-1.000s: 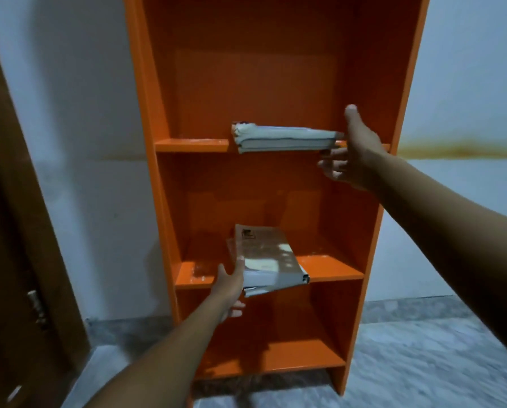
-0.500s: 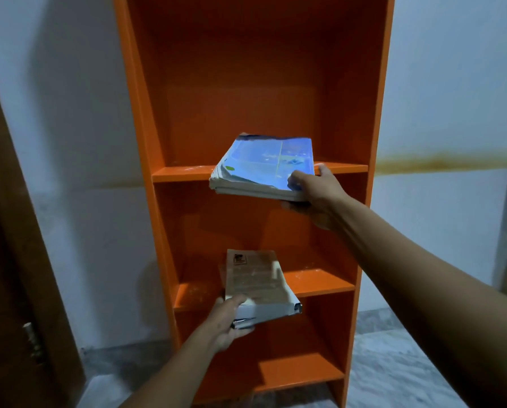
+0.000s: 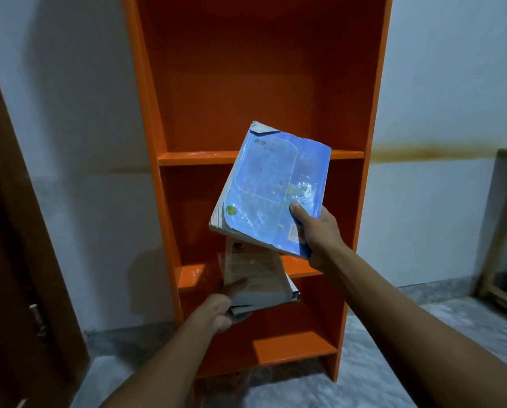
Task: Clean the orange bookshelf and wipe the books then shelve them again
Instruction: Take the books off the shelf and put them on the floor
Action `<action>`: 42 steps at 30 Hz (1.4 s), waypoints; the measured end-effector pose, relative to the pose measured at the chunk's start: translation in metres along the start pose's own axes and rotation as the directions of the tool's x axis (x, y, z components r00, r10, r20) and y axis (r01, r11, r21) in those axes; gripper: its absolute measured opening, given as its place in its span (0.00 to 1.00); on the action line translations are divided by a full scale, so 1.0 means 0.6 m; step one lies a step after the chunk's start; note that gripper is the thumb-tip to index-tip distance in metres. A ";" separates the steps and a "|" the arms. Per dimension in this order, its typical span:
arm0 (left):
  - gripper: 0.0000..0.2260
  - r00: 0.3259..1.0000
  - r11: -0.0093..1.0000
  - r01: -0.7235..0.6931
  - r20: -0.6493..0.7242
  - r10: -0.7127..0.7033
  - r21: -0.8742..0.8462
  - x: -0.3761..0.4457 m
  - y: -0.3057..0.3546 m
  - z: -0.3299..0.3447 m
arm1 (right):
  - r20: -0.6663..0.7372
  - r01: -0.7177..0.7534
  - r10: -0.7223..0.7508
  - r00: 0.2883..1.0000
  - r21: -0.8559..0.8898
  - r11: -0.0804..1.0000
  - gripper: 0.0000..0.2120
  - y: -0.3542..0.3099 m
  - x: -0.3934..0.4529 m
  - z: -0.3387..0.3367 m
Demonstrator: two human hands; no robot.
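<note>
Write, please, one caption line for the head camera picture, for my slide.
Right hand holds a blue book, left hand a tan book, before the orange bookshelf.

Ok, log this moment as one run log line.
phase: emptying bookshelf | right hand: holds blue book | left hand: grips tan book at lower shelf

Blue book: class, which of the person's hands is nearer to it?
Right. The right hand grips the blue book at its lower corner; the left hand is below it, holding the tan book.
</note>
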State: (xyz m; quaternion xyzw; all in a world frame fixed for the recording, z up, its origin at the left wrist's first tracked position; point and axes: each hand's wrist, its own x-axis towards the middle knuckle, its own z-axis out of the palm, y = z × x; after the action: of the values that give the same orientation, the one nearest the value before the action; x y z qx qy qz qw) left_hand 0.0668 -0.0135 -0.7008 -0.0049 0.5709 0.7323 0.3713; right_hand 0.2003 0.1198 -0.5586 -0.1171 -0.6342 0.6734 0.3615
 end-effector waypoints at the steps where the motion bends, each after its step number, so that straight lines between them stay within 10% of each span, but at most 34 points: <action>1: 0.10 1.000 1.000 0.002 -0.002 -0.002 -0.024 -0.003 -0.003 -0.004 | 0.002 0.001 -0.001 1.000 0.001 1.000 0.22 0.001 -0.006 -0.009; 7: 0.29 0.991 0.998 0.059 0.120 -0.056 -0.022 -0.030 -0.023 -0.053 | 0.004 -0.001 0.001 1.000 -0.052 0.999 0.17 0.013 -0.061 -0.060; 20: 0.28 0.979 0.976 -0.171 0.132 0.153 0.132 -0.071 -0.213 -0.158 | -0.099 -0.181 0.173 0.980 -0.081 0.980 0.19 0.158 -0.148 -0.148; 31: 0.23 0.954 0.942 0.298 -0.090 -0.287 0.154 -0.096 -0.459 -0.270 | -0.029 -0.362 0.361 0.932 -0.097 0.927 0.16 0.294 -0.239 -0.128; 42: 0.15 0.900 0.900 0.428 -0.139 -0.414 0.088 -0.112 -0.586 -0.336 | 0.060 -0.610 0.641 0.765 -0.250 0.752 0.14 0.454 -0.347 -0.109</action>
State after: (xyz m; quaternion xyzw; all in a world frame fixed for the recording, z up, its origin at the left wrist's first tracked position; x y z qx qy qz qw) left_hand 0.2243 -0.1936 -1.0347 -0.1495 0.6185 0.5986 0.4866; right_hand 0.2968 0.0557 -0.8880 -0.3131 -0.6512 0.6892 0.0537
